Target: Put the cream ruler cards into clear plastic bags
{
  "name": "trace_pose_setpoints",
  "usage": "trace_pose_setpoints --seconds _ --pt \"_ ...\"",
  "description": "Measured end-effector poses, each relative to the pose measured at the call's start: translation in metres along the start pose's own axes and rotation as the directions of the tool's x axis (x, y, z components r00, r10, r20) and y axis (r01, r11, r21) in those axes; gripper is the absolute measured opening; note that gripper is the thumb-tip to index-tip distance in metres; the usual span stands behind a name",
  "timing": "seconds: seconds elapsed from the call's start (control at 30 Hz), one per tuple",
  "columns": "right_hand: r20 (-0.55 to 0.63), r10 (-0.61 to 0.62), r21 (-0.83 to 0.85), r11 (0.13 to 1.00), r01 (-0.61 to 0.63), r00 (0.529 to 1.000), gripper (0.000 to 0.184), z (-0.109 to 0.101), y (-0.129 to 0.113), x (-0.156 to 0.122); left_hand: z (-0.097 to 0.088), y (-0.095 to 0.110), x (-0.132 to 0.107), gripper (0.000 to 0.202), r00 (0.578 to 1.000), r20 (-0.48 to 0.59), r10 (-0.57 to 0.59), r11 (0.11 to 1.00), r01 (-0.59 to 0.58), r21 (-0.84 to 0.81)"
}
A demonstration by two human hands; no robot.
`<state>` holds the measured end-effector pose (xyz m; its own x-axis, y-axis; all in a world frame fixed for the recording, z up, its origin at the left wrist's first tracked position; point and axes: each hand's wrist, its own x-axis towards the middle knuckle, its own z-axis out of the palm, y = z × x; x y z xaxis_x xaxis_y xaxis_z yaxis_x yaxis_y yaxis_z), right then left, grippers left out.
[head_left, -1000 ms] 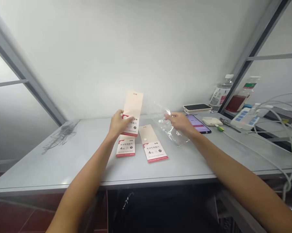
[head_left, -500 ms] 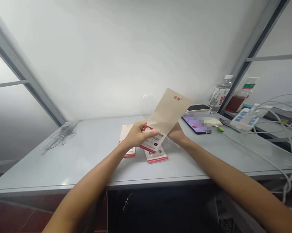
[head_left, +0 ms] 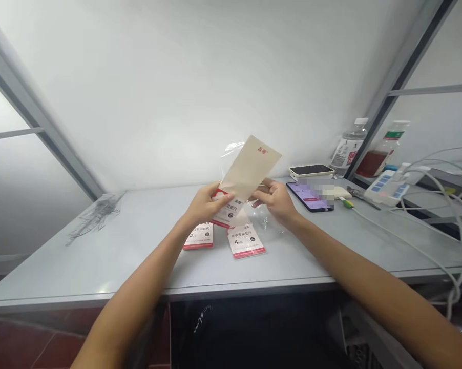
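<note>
Grey bench (head_left: 100,266) carries two ruler-set packets (head_left: 246,241) near its back edge, while the left hand (head_left: 205,205) pinches a third packet (head_left: 250,166) and the right hand (head_left: 275,201) pinches a clear plastic bag (head_left: 265,219).

The cream ruler-set packet (head_left: 250,166) bears a red logo and red trim.

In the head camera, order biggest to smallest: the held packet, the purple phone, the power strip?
Held paper packet, but it's nearest the camera; then purple phone and power strip, too alike to rank.
</note>
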<state>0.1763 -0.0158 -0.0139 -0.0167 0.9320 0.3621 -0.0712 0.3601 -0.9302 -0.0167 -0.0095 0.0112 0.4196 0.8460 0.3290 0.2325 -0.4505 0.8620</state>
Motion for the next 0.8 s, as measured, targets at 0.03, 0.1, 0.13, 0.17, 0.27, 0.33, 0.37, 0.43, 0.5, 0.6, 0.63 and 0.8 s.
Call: trace_pose_setpoints --seconds 0.03,0.1,0.13,0.17,0.27,0.33,0.37,0.43,0.5,0.6,0.63,0.8 --pt "-0.003 0.008 0.020 1.000 -0.008 1.000 0.028 0.000 0.000 0.000 0.000 0.000 0.001 0.032 1.000 -0.021 -0.012 1.000 0.011 -0.010" --pt "-0.001 0.025 0.053 0.998 -0.025 1.000 0.028 -0.001 0.001 0.000 -0.001 -0.003 0.003 0.031 0.997 -0.065 -0.038 0.999 0.036 -0.032" --pt "0.010 0.037 0.065 0.997 -0.038 0.999 0.028 -0.001 0.002 0.000 -0.001 -0.004 0.004 0.031 0.995 -0.086 -0.053 0.998 0.049 -0.051" --pt "0.025 0.053 0.073 0.996 -0.054 0.998 0.029 -0.001 0.004 0.000 -0.001 -0.006 0.005 0.031 0.992 -0.107 -0.067 0.995 0.059 -0.075" --pt "0.071 0.108 0.078 0.990 -0.113 0.992 0.034 0.001 0.007 -0.001 -0.002 -0.011 0.007 0.033 0.982 -0.174 -0.080 0.987 0.054 -0.150" --pt "0.078 0.134 0.068 0.988 -0.139 0.988 0.039 0.004 0.010 -0.003 -0.001 -0.013 0.008 0.034 0.971 -0.228 -0.063 0.987 0.028 -0.156" --pt "0.070 0.139 0.064 0.988 -0.144 0.988 0.041 0.005 0.011 -0.004 0.000 -0.013 0.007 0.033 0.966 -0.254 -0.052 0.989 0.014 -0.149" --pt "0.041 0.138 0.064 0.988 -0.140 0.990 0.045 0.008 0.013 -0.005 0.003 -0.013 0.007 0.033 0.960 -0.278 -0.032 0.989 -0.010 -0.145" --pt "0.008 0.129 0.085 0.988 -0.129 0.992 0.047 0.009 0.015 -0.004 0.005 -0.012 0.006 0.032 0.961 -0.275 -0.020 0.988 -0.023 -0.151" --pt "-0.018 0.137 0.151 0.980 -0.133 0.990 0.044 0.010 0.016 -0.002 0.008 -0.011 0.006 0.032 0.957 -0.291 -0.007 0.984 -0.045 -0.172" --pt "-0.018 0.148 0.175 0.974 -0.143 0.989 0.040 0.009 0.015 -0.001 0.008 -0.011 0.006 0.032 0.954 -0.299 -0.003 0.982 -0.054 -0.183" --pt "0.061 0.249 0.241 0.936 -0.257 0.966 0.027 0.007 0.013 0.001 0.007 -0.010 0.005 0.031 0.958 -0.286 0.022 0.975 -0.084 -0.205"
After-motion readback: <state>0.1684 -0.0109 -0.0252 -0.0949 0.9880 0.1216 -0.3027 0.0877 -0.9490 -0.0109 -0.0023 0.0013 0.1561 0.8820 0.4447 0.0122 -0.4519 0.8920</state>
